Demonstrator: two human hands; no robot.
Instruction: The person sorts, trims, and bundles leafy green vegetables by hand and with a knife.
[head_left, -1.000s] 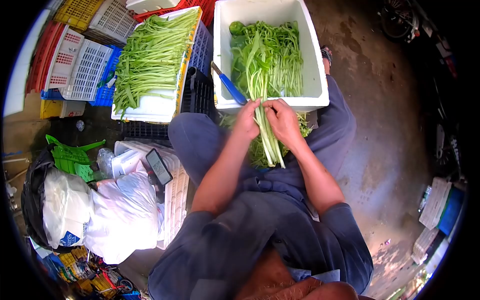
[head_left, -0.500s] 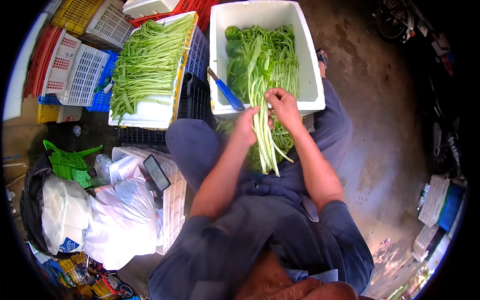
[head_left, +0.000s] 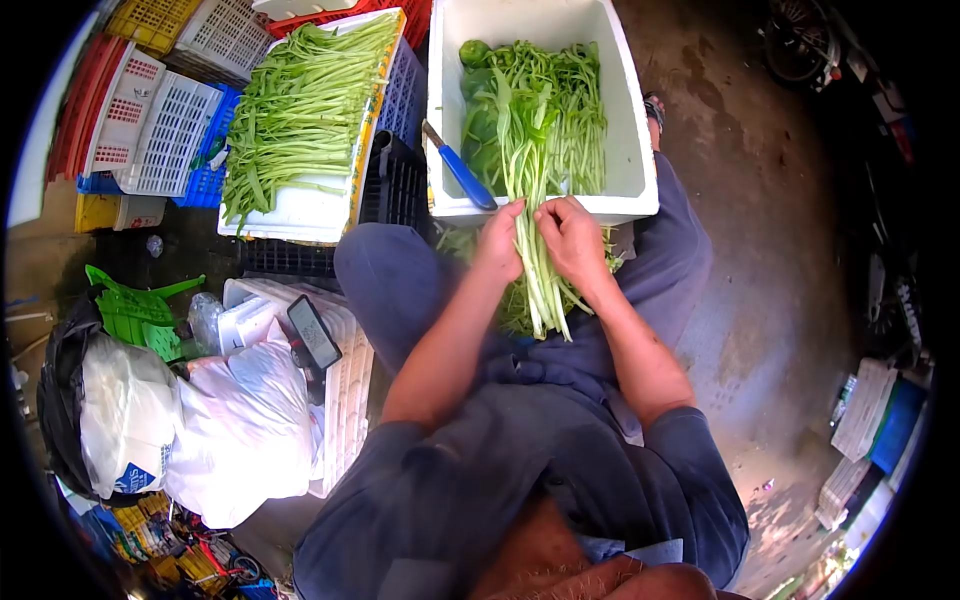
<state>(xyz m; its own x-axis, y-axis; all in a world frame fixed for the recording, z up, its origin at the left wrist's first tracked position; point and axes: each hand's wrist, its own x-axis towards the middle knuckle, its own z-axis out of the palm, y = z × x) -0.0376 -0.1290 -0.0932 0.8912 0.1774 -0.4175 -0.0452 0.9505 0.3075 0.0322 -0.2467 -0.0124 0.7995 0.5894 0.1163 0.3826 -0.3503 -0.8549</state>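
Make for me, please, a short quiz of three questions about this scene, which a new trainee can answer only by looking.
1. Multiple choice. What colour is the handle of the knife at the corner of the white foam box?
A) Red
B) Blue
C) Yellow

2. True or false: the left hand is holding nothing.

3. Short answer. In the picture, on which side of the foam box are the leafy greens laid out on a white board?

Key:
1. B
2. False; it grips a bunch of leafy stems.
3. Left
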